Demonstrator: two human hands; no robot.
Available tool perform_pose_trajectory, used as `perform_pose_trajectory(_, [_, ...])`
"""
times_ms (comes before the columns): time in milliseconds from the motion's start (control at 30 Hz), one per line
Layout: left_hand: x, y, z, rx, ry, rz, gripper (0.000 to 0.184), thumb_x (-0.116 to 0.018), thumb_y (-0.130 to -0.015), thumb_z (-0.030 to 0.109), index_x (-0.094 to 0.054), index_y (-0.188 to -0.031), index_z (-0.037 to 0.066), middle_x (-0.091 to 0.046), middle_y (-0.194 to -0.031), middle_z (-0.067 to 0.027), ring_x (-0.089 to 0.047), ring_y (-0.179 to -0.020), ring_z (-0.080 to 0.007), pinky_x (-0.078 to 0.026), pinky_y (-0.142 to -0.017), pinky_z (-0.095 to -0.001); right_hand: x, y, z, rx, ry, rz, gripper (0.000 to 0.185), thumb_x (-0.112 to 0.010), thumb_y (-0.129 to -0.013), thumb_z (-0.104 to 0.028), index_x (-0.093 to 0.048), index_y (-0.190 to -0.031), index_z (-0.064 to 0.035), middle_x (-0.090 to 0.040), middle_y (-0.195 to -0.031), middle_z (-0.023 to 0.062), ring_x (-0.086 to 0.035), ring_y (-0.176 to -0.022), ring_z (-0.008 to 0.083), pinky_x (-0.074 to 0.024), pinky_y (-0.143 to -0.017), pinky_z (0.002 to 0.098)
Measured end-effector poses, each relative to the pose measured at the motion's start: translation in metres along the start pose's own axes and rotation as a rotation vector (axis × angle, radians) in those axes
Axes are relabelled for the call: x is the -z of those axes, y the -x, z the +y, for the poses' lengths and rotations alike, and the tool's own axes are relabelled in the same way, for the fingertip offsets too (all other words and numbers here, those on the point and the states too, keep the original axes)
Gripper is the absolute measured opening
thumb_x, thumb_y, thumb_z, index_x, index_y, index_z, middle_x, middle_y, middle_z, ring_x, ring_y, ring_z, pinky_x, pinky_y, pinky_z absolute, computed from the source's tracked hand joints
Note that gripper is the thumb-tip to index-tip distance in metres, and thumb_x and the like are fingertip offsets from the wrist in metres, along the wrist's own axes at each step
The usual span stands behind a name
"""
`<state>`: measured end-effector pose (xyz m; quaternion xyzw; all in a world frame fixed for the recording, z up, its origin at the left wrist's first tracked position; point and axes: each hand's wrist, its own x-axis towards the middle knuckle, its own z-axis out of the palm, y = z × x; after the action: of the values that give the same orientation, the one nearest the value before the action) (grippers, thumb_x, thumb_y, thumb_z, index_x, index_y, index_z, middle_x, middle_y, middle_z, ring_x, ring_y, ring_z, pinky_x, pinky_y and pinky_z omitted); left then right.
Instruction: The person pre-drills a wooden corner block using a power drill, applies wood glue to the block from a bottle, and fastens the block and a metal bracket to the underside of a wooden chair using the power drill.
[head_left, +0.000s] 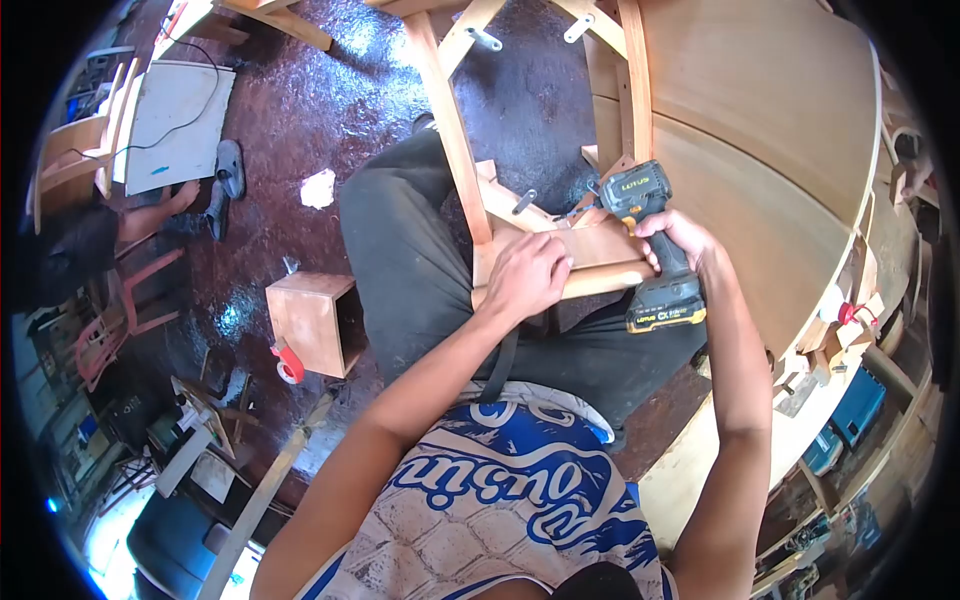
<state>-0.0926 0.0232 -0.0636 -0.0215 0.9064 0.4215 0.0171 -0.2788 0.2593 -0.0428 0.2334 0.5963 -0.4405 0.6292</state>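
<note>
My right hand [683, 243] is wrapped round the grip of a black and yellow cordless drill [640, 190], its battery pack at the bottom. The drill's nose points left, its bit end close to the inside of a wooden frame [455, 140] that rests across my lap. On the near board of that frame lies my left hand [530, 272], fingers curled over the wood; whether anything small is under them I cannot tell. A small metal bracket [525, 202] sits on a wooden piece left of the drill's nose. More brackets [485, 39] show on the far rails.
Large curved wooden panels [750, 130] stand close on my right. A wooden box [310, 310] with a red tape dispenser [288, 362] beside it is on the floor at my left. Another person's feet in grey slippers [230, 170] are at the far left, near a white board [175, 120].
</note>
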Motion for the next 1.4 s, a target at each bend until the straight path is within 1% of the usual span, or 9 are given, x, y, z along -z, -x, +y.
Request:
perform_pose_trajectory(67, [-0.01, 0.009, 0.0, -0.007, 0.031, 0.006, 0.018, -0.071, -0.089, 0.019, -0.064, -0.08, 0.006, -0.062, -0.079, -0.0127, -0.065, -0.08, -0.0347, -0.052, -0.075, -0.0484, -0.012, 0.011, -0.006, 0.019, 0.041, 0.04, 0.015, -0.074, -0.084, -0.02, -0.068, -0.091, -0.0081, -0.064, -0.069, 0.0047, -0.06, -0.053, 0.0169, -0.0511, -0.05, 0.034])
perform_pose_trajectory(133, [-0.022, 0.022, -0.003, 0.007, 0.045, -0.076, 0.019, -0.072, -0.089, 0.02, -0.063, -0.079, 0.006, -0.062, -0.079, -0.0128, -0.065, -0.08, -0.0347, -0.052, -0.075, -0.0482, -0.017, 0.011, -0.011, 0.035, 0.093, 0.042, 0.014, -0.074, -0.083, -0.018, -0.068, -0.09, -0.0074, -0.063, -0.069, 0.0052, -0.06, -0.054, 0.0173, -0.051, -0.05, 0.0344])
perform_pose_trajectory(200, [-0.032, 0.026, -0.002, 0.003, 0.06, -0.096, 0.02, -0.072, -0.089, 0.02, -0.063, -0.079, 0.006, -0.062, -0.079, -0.0127, -0.065, -0.079, -0.0347, -0.053, -0.075, -0.0482, -0.019, 0.008, -0.014, 0.056, 0.175, 0.047, 0.012, -0.074, -0.082, -0.013, -0.067, -0.088, -0.0056, -0.063, -0.07, 0.0065, -0.061, -0.054, 0.0182, -0.0507, -0.049, 0.0353])
perform_pose_trajectory(333, [-0.033, 0.029, 0.006, 0.041, 0.036, -0.109, 0.021, -0.073, -0.088, 0.021, -0.062, -0.077, 0.007, -0.062, -0.076, -0.0114, -0.065, -0.075, -0.034, -0.052, -0.072, -0.0481, -0.022, -0.001, -0.021, 0.015, 0.214, 0.058, 0.012, -0.073, -0.082, -0.012, -0.066, -0.088, -0.0048, -0.062, -0.069, 0.0072, -0.061, -0.053, 0.0188, -0.0508, -0.049, 0.036])
perform_pose_trajectory(467, [-0.039, 0.028, 0.009, 0.039, 0.037, -0.074, 0.023, -0.075, -0.088, 0.023, -0.062, -0.077, 0.007, -0.062, -0.074, -0.0107, -0.065, -0.073, -0.0333, -0.051, -0.07, -0.0476, -0.023, -0.006, -0.031, -0.003, 0.251, 0.032, 0.013, -0.073, -0.082, -0.012, -0.066, -0.089, -0.0045, -0.062, -0.069, 0.0077, -0.061, -0.053, 0.0189, -0.0512, -0.049, 0.0368])
perform_pose_trajectory(700, [-0.035, 0.031, 0.017, 0.036, 0.079, -0.131, 0.025, -0.075, -0.088, 0.024, -0.062, -0.076, 0.007, -0.061, -0.074, -0.011, -0.064, -0.073, -0.0335, -0.051, -0.071, -0.0477, -0.031, -0.002, -0.046, -0.057, 0.272, 0.09, 0.014, -0.074, -0.08, -0.012, -0.066, -0.089, -0.0038, -0.062, -0.068, 0.0081, -0.06, -0.053, 0.0186, -0.0514, -0.049, 0.0358])
perform_pose_trajectory(767, [-0.037, 0.034, 0.016, 0.053, 0.111, -0.141, 0.024, -0.074, -0.088, 0.025, -0.064, -0.078, 0.007, -0.063, -0.079, -0.0114, -0.065, -0.077, -0.0325, -0.05, -0.073, -0.0478, -0.03, -0.007, -0.047, -0.061, 0.289, 0.034, 0.015, -0.074, -0.08, -0.012, -0.066, -0.088, -0.0035, -0.062, -0.068, 0.0086, -0.061, -0.053, 0.0184, -0.0516, -0.049, 0.0352])
perform_pose_trajectory(867, [-0.036, 0.031, 0.017, 0.047, 0.128, -0.117, 0.026, -0.075, -0.088, 0.024, -0.061, -0.075, 0.007, -0.061, -0.075, -0.0118, -0.063, -0.073, -0.0342, -0.05, -0.071, -0.0486, -0.033, -0.004, -0.05, -0.059, 0.297, 0.027, 0.015, -0.075, -0.08, -0.012, -0.065, -0.087, -0.0038, -0.062, -0.067, 0.0085, -0.061, -0.053, 0.0181, -0.0517, -0.049, 0.0349])
perform_pose_trajectory(1400, [-0.035, 0.031, 0.017, 0.075, 0.146, -0.149, 0.025, -0.075, -0.087, 0.023, -0.061, -0.074, 0.007, -0.063, -0.076, -0.0113, -0.064, -0.074, -0.033, -0.049, -0.071, -0.0481, -0.033, -0.008, -0.05, -0.131, 0.356, 0.064, 0.016, -0.077, -0.08, -0.015, -0.064, -0.083, -0.0055, -0.062, -0.066, 0.0065, -0.061, -0.052, 0.0173, -0.0514, -0.047, 0.0346])
